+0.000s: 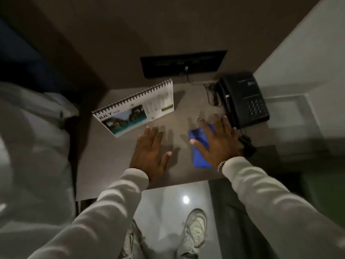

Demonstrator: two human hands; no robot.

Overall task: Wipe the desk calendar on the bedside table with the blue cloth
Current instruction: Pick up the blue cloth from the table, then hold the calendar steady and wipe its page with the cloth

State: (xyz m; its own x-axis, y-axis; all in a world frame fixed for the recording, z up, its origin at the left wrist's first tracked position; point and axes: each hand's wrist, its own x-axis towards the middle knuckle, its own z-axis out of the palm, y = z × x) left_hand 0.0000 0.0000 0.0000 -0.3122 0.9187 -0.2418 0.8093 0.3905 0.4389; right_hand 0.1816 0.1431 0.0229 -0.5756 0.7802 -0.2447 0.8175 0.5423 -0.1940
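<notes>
Both hands flat and spread over the tabletop, palms down, holding nothing. Left hand is on bare surface about mid-tabletop, fingers pointing toward the far edge, fingertips just short of the desk calendar; can't tell if they touch it. Right hand lies on top of the blue cloth, fingers splayed wide, thumb out across the cloth's left side; not gripping it, just pressing or resting. Cloth is folded into a long strip running from near the front edge toward the far edge, right of centre. Calendar stands in the far-left part of the tabletop, spiral binding on top, angled so its left corner sits nearer the left edge; facing page shows a landscape photo and a date grid, print too blurred to read. Black telephone sits at the far-right corner, its cord trailing along the right edge just beside the right hand. Dark wall panel behind the far edge. Metal bracelet on the right wrist, pale sleeves on both arms.
</notes>
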